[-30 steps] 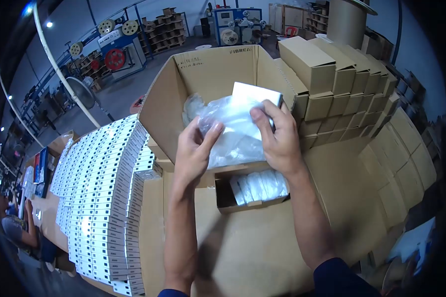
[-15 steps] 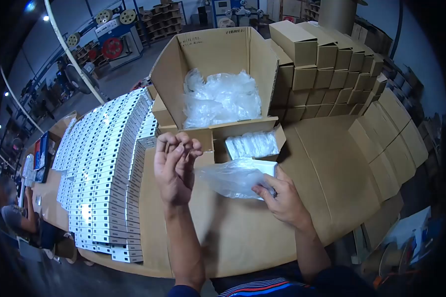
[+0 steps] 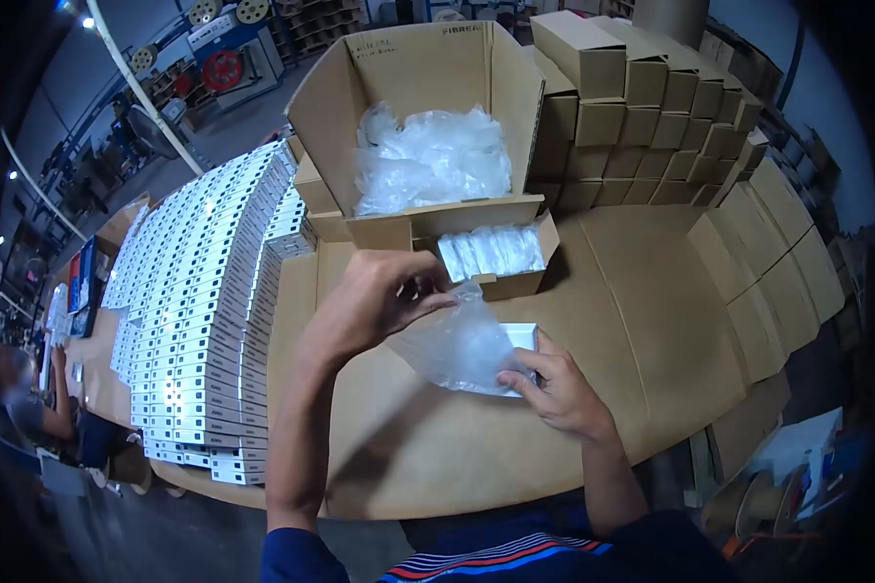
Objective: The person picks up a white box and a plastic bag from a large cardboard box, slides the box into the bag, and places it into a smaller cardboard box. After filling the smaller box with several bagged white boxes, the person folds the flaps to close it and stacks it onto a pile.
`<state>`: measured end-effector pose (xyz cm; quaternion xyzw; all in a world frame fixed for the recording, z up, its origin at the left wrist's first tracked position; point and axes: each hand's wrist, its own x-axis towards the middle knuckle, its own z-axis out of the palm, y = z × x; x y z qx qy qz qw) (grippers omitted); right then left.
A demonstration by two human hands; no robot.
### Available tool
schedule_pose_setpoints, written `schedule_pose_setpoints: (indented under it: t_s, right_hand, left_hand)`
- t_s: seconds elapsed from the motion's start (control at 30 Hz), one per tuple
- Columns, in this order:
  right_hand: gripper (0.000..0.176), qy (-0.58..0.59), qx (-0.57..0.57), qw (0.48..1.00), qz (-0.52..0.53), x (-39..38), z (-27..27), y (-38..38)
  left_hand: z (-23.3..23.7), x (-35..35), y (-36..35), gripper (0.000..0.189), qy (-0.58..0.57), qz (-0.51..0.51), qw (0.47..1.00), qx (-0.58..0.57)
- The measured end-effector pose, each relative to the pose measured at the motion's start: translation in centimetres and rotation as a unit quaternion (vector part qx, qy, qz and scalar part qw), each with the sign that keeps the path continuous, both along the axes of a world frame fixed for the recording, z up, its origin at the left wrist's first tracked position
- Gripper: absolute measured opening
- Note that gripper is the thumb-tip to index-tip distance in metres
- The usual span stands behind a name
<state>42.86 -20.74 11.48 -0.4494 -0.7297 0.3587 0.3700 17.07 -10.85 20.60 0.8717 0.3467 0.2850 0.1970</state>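
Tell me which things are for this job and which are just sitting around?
Probably for the job:
Clear bag, seemingly pinched by the left hand
White item, gripped by the right hand
Small open carton holding wrapped pieces

Probably just around:
Fan
Red reel
Pale pole

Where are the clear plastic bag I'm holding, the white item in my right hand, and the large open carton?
Clear plastic bag (image 3: 462, 345), head view: middle of its film.
White item (image 3: 522, 335), head view: its upper right part.
Large open carton (image 3: 421, 78), head view: its inner back wall.
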Motion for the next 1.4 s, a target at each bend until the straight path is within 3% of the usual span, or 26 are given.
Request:
schedule_pose_setpoints:
  t_s: [0.13,0.23,0.27,0.33,0.43,0.57,0.67,0.73,0.8,0.83,0.87,0.93,1.0,1.1,1.2,1.23,1.33,1.4]
  right_hand:
    - [0.024,0.033,0.004,0.999,-0.030,-0.1,-1.9,-0.4]
    - [0.025,0.043,-0.009,0.998,-0.055,-0.5,-2.8,-1.4]
    - [0.025,0.053,-0.009,0.997,-0.055,-0.6,-3.0,-1.5]
    - [0.026,0.071,-0.010,0.996,-0.055,-0.8,-3.8,-1.7]
    - [0.024,0.006,0.000,0.997,-0.074,-0.6,-4.5,-2.0]
    - [0.018,0.095,0.022,0.985,-0.143,-0.7,-5.8,-1.5]
    - [0.017,0.150,-0.042,0.978,-0.140,-0.6,-6.0,-1.3]
    - [0.018,0.158,-0.044,0.968,-0.190,-0.4,-6.6,-1.3]
    - [0.019,0.197,-0.058,0.951,-0.229,-0.5,-6.8,-1.0]
    - [0.020,0.182,-0.069,0.949,-0.248,-0.6,-6.5,-1.1]
    - [0.018,0.183,-0.068,0.952,-0.235,-0.6,-6.6,-1.0]
    - [0.016,0.182,-0.068,0.959,-0.208,-0.6,-7.0,-0.8]
    - [0.017,0.170,-0.060,0.958,-0.221,-0.5,-8.2,-0.9]
    - [0.022,0.208,-0.056,0.937,-0.276,-0.3,-8.9,-1.1]
    - [0.022,0.213,-0.023,0.938,-0.273,-0.2,-9.2,-1.3]
    - [0.022,0.193,-0.045,0.941,-0.273,-0.2,-9.2,-1.5]
    - [0.022,0.200,-0.045,0.944,-0.258,-0.9,-9.5,-1.7]
    - [0.020,0.173,-0.056,0.950,-0.255,-1.6,-9.3,-2.3]
  left_hand:
    - [-1.1,0.1,-1.7,0.027,-0.094,0.124,0.975,0.157]
    - [-1.4,1.4,-4.8,0.029,-0.067,0.101,0.976,0.180]
    - [-1.4,2.2,-5.5,0.030,-0.006,0.097,0.978,0.183]
    - [-3.5,3.2,-5.7,0.028,0.010,0.098,0.981,0.169]
    - [-5.7,3.1,-4.9,0.029,-0.034,0.081,0.989,0.116]
    - [-6.1,3.7,-4.7,0.023,-0.097,0.094,0.990,-0.032]
    - [-10.1,2.8,-3.7,0.024,-0.324,0.238,0.916,-0.001]
    - [-12.6,2.3,-2.8,0.031,-0.422,0.330,0.832,0.141]
    - [-15.0,2.9,-5.6,0.041,-0.561,0.213,0.791,-0.121]
    - [-16.0,4.0,-6.9,0.043,-0.605,0.133,0.745,-0.245]
    - [-17.0,4.6,-7.8,0.046,-0.532,0.179,0.759,-0.329]
    - [-17.0,6.6,-8.9,0.053,-0.532,0.111,0.760,-0.355]
    - [-17.0,6.1,-8.6,0.052,-0.371,0.164,0.806,-0.431]
    - [-16.9,4.9,-8.7,0.054,-0.419,0.150,0.746,-0.495]
    - [-16.9,4.9,-9.1,0.061,-0.470,0.106,0.772,-0.414]
    - [-17.6,4.2,-9.3,0.069,-0.425,0.091,0.806,-0.401]
    - [-16.6,5.7,-9.2,0.078,-0.443,0.090,0.815,-0.361]
    - [-16.7,5.9,-9.0,0.060,-0.402,0.146,0.817,-0.387]
